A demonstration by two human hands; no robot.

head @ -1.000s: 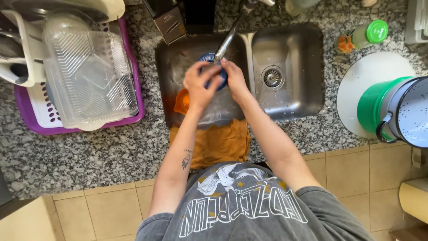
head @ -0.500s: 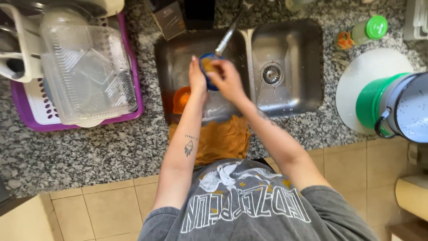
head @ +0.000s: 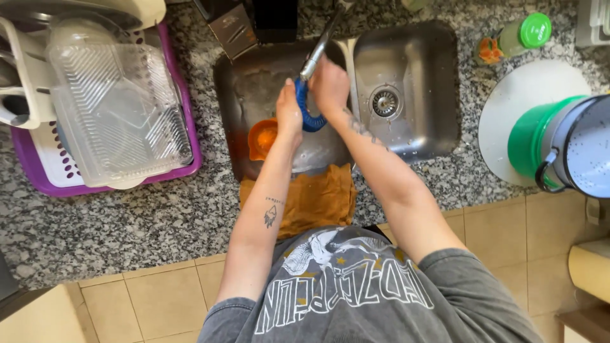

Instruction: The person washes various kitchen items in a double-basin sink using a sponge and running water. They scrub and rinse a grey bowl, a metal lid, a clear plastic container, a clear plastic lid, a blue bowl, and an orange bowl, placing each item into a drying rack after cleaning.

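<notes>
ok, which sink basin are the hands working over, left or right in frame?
The basin on the left of the frame, the one holding the orange cup. Both hands grip a blue ring-shaped item there; the basin with the bare drain has no hands over it.

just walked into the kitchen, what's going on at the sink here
A person stands at a double sink, both hands over the left basin under the faucet. The left hand and right hand grip a blue ring-shaped item between them. An orange bowl sits in that basin, and an orange cloth hangs over the counter edge. A clear plastic container rests on the purple drying rack.
</notes>
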